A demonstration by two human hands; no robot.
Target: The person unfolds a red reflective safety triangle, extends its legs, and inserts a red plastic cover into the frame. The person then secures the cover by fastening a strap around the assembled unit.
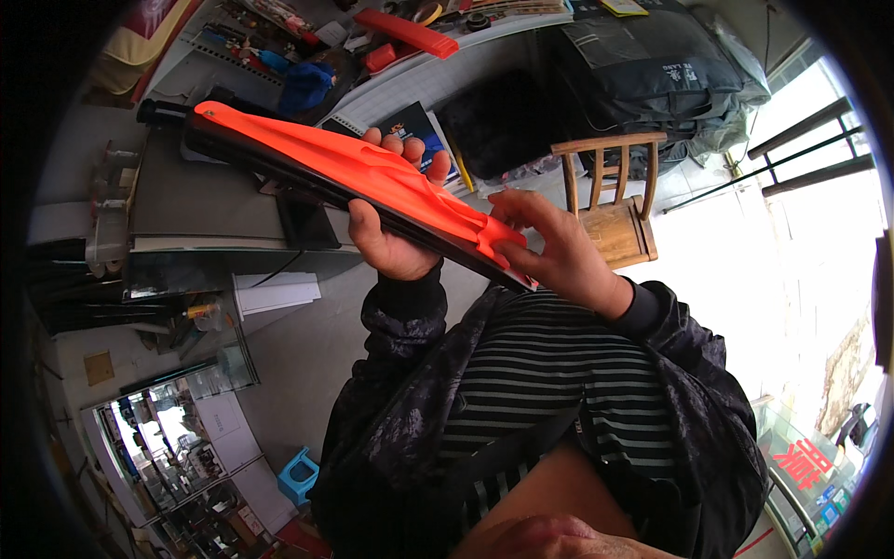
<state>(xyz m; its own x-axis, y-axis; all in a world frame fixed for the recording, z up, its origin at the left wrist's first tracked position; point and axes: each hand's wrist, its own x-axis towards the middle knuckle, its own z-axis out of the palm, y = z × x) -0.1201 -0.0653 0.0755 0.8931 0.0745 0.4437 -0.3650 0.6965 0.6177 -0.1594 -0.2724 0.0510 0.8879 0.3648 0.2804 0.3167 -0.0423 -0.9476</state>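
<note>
Plastic, smooth and bright orange, ribbed along its length: the long flat tool (354,172) with a black underside lies in my left hand (391,233), fingers curled round it. My right hand (559,256) pinches its near end, above my lap.

I am in a small repair shop or workshop. Far ahead of me runs a counter (391,88) crowded with tools, red cases (407,33) and a blue cloth (305,86). To my far right a wooden chair (610,200) stands beside a big black bag (643,65). On my left sits a grey desk (200,200), and near left are glass cabinets (177,438) packed with small goods, with a blue stool (298,473) by them. Daylight pours in from the open front on my right.
</note>
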